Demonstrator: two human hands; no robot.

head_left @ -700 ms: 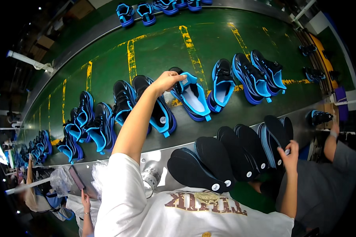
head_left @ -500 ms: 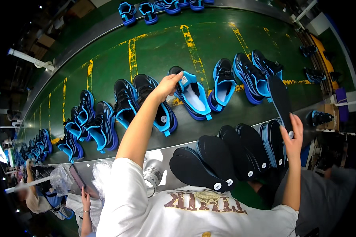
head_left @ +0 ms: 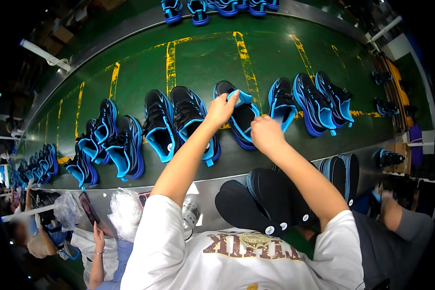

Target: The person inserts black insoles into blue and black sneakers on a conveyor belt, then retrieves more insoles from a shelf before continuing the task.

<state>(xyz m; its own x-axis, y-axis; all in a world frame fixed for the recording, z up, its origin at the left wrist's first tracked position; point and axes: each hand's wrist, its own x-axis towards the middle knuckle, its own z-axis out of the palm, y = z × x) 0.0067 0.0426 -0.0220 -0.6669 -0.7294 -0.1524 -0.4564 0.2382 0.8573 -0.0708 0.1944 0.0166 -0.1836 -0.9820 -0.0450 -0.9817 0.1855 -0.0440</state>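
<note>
Shoe in hand (head_left: 237, 129): black with blue trim, sits on the green tabletop (head_left: 198, 65), toe facing away, opening toward the body
Handling: probably pretty light, soft and padded round the collar, stiffer down at the sole, not fragile; best grabbed by the tongue or heel, imo
Tongue (head_left: 244, 97): looks soft and bendy, easy to pinch and fold back
Dark insole (head_left: 245, 116): seems to lie inside the shoe, likely thin, light and flexy; best held by the edges near the heel, with that end hidden behind knuckles
Left hand (head_left: 222, 109): closed in a pinch on the tongue, thumb against fingers
Right hand (head_left: 267, 135): curled almost to a fist at the heel end, fingertips out of sight, so can't tell the exact hold
Arms: 2 of them, stretched forward and angled inward, elbows bent a bit
</note>
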